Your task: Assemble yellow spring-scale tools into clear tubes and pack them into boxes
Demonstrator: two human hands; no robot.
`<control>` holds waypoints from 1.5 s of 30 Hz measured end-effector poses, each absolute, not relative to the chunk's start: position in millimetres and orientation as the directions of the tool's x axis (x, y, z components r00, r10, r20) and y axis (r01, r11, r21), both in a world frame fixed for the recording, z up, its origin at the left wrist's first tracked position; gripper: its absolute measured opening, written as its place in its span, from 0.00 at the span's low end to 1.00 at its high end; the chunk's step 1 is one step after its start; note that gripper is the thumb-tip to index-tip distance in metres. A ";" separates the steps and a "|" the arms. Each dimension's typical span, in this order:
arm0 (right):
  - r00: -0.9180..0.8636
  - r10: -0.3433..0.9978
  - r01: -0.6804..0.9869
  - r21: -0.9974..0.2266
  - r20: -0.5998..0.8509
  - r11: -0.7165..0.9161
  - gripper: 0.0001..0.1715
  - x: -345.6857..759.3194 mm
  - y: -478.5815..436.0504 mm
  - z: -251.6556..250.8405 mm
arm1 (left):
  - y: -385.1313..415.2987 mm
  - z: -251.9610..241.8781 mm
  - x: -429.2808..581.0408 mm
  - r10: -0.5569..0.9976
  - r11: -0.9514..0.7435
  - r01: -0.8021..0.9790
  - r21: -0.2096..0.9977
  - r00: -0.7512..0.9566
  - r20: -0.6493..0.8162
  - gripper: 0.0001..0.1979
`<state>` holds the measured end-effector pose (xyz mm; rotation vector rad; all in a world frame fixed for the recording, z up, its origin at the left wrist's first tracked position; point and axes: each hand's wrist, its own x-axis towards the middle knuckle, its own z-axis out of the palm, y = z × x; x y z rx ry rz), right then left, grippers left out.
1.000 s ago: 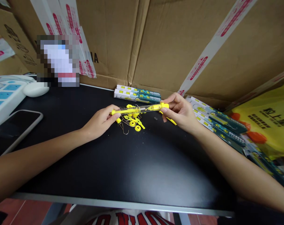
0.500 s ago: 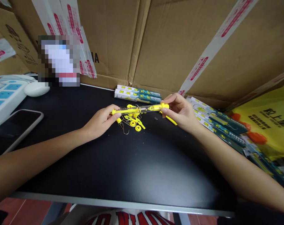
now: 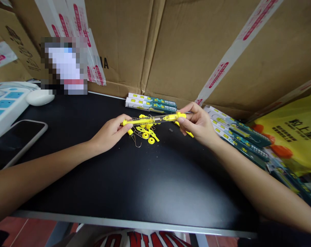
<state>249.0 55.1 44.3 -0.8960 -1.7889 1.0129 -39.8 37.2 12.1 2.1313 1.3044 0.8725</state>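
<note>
A clear tube with yellow parts and a small spring inside [image 3: 155, 119] is held nearly level above the table. Its left yellow end is pinched between the thumb and fingers of my left hand [image 3: 111, 132]. My right hand [image 3: 199, 125] grips the yellow cap at the other end, its fingers closed. Beneath and behind the tube lies a pile of yellow plastic pieces [image 3: 145, 135], including rings, with metal hooks among them. One wire hook [image 3: 137, 141] lies at the pile's front left. A small loose spring [image 3: 171, 130] rests right of the pile.
Printed boxes [image 3: 150, 104] lie at the back of the black table [image 3: 135, 185]; more boxes [image 3: 237, 137] line the right side beside a yellow bag [image 3: 294, 133]. On the left are a phone [image 3: 19, 140], a power strip [image 3: 6, 106] and a white rounded object [image 3: 39, 97]. Cardboard stands behind.
My right hand's fingers have shifted slightly around the cap, with the lower fingers now further down. The tube has barely moved, and my left hand keeps its place.
</note>
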 end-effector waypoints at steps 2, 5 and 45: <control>-0.341 0.876 0.161 -0.897 0.341 0.412 0.19 249.3 55.6 43.6 | 36.3 13.2 -39.6 0.906 -0.417 0.590 0.692 0.335 0.260 0.16; -0.322 0.876 0.159 -0.892 0.358 0.423 0.19 249.2 56.7 43.8 | 35.8 13.9 -39.2 0.904 -0.421 0.585 0.693 0.331 0.269 0.16; -0.358 0.820 0.260 -0.796 0.446 0.547 0.15 252.7 56.9 44.3 | 38.7 11.0 -40.5 0.907 -0.417 0.597 0.686 0.329 0.264 0.16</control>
